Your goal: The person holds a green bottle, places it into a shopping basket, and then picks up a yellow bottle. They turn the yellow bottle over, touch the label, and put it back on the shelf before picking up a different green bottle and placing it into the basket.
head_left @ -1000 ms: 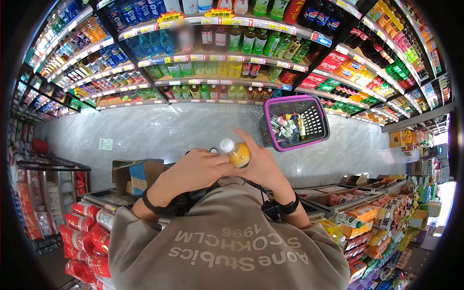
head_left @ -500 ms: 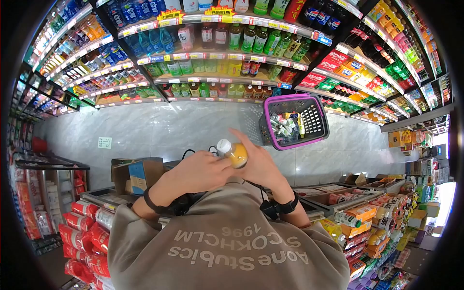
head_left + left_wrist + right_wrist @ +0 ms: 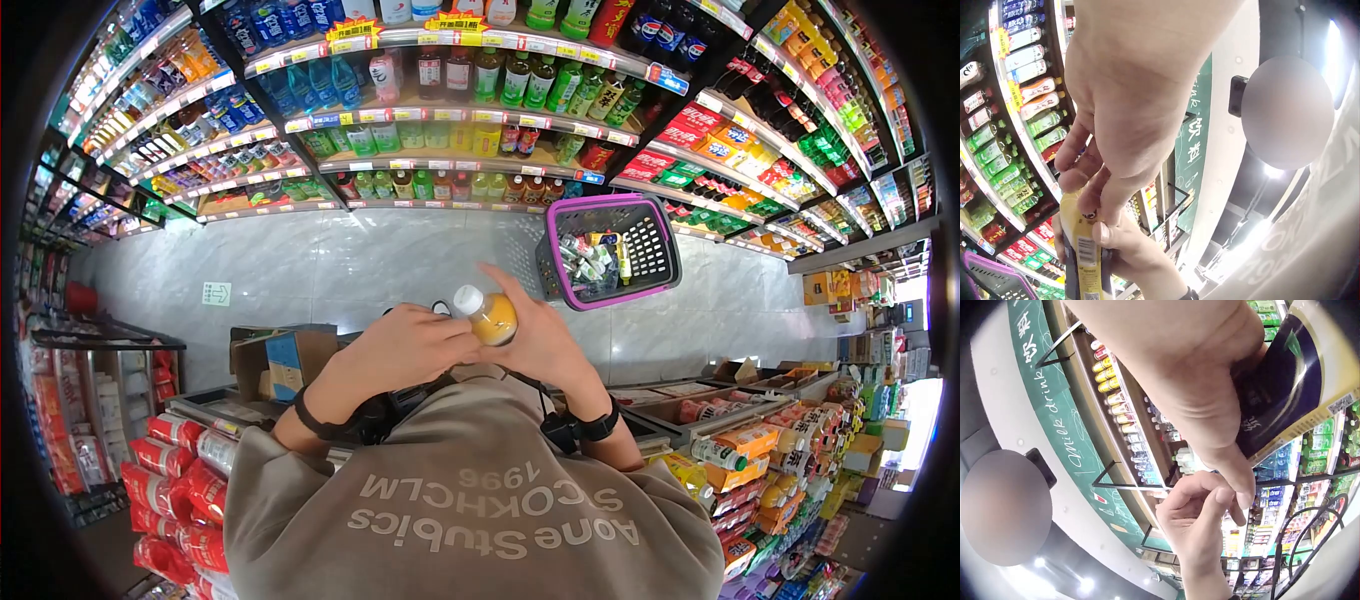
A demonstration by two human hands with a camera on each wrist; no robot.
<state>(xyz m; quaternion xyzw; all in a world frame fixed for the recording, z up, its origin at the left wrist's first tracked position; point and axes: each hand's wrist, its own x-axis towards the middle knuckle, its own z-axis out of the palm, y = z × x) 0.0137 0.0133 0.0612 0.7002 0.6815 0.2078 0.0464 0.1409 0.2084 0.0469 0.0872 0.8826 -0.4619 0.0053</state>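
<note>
— What's changing?
— The white-capped bottle of yellow drink is sitting a tiny bit more to the right than before. The basket is staying put.
— And the grips?
— The right hand is curling around the bottle. The left hand is bending its fingers in beside it; I can't tell if they're pinching.
— Any room?
— Bare floor is stretching out to the shelf edge. The basket's purple rim is poking up ahead, on the right.

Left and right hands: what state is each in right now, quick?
Left hand: fingers curled close to the yellow bottle; whether they grip anything cannot be told.
Right hand: closed, holding the bottle.
</note>
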